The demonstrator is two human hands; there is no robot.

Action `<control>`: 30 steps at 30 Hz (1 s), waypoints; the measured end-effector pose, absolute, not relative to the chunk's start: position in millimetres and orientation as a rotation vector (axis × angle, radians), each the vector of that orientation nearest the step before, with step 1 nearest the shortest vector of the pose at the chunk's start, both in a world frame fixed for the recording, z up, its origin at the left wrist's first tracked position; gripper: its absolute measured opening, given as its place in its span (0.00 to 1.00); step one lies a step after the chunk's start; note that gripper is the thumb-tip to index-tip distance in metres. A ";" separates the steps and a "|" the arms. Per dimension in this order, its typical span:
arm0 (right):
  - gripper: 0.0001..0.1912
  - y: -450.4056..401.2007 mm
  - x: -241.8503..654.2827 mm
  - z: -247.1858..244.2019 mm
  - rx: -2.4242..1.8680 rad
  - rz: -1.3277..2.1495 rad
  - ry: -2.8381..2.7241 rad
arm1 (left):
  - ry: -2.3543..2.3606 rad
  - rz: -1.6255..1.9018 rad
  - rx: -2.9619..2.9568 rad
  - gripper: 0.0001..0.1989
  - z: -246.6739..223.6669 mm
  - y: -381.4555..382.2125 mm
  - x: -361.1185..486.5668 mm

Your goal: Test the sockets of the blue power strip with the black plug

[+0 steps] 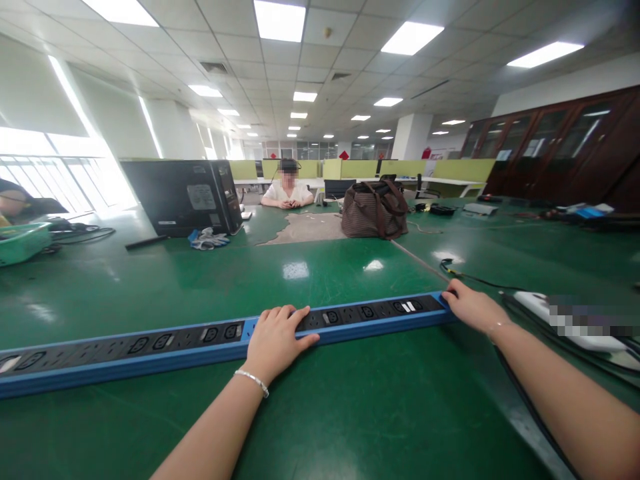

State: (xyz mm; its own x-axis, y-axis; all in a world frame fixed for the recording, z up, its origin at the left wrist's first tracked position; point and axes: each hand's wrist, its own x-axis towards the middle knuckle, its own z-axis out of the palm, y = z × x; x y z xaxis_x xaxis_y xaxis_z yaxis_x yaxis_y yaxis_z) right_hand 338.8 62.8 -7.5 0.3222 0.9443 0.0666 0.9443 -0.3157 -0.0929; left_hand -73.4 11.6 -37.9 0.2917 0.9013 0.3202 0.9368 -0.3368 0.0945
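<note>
A long blue power strip (183,343) with a black face and several sockets lies slantwise across the green table, its left end cut off by the picture's edge. Across its middle is my left hand (276,340), fingers over the far edge and thumb along the near side, gripping it. My right hand (473,307) closes around the blue cap at the strip's right end; some of its fingertips are hidden. A dark cable runs beneath my right forearm.
A white device (570,323) with cables lies at right. Farther back on the table (345,413) stand a black computer case (185,200), gloves (207,239), a brown bag (375,210) and a green basket (23,243). A person (289,190) sits opposite; another is partly visible at left.
</note>
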 end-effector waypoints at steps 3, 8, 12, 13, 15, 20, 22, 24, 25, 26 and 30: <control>0.16 60.9 338.1 -7.5 -2.448 -0.010 -1.762 | -1.723 -0.497 -2.438 0.28 -38.2 11.9 -73.4; 0.16 59.6 339.7 -11.5 -2.418 -0.035 -1.762 | -1.716 -0.509 -2.439 0.28 -36.8 11.3 -73.1; 0.17 61.0 342.1 -13.7 -2.413 -0.023 -1.748 | -1.721 -0.510 -2.437 0.28 -36.0 10.4 -73.2; 0.17 61.5 342.4 -13.5 -2.418 -0.013 -1.741 | -1.720 -0.514 -2.433 0.28 -36.2 10.3 -73.4; 0.18 62.7 342.4 -12.5 -2.433 0.011 -1.715 | -1.716 -0.523 -2.429 0.28 -36.7 10.4 -73.9; 0.23 64.7 339.1 -9.0 -2.523 0.017 -1.611 | -1.709 -0.535 -2.439 0.28 -37.1 10.6 -74.4; 0.25 63.7 337.4 -7.3 -2.551 -0.048 -1.616 | -1.719 -0.531 -2.444 0.28 -36.9 10.4 -74.3; 0.27 61.5 336.2 -5.1 -2.560 -0.080 -1.631 | -1.726 -0.528 -2.449 0.28 -36.7 10.2 -74.2; 0.27 60.2 335.9 -4.0 -2.561 -0.075 -1.643 | -1.729 -0.528 -2.449 0.28 -36.5 10.1 -74.2; 0.27 59.0 335.8 -2.8 -2.560 -0.063 -1.659 | -1.731 -0.529 -2.450 0.28 -36.5 10.0 -74.2; 0.25 57.1 336.4 0.7 -2.540 -0.071 -1.764 | -1.726 -0.537 -2.453 0.28 -35.7 9.9 -74.1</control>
State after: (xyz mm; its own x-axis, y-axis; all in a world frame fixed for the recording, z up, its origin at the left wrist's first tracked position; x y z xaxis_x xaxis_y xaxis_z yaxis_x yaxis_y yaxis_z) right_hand 336.4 57.1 0.7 0.3491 0.9348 0.0651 0.9370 -0.3490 -0.0134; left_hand -74.1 9.9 -35.7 0.2976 0.8935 0.3362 0.9266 -0.3551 0.1234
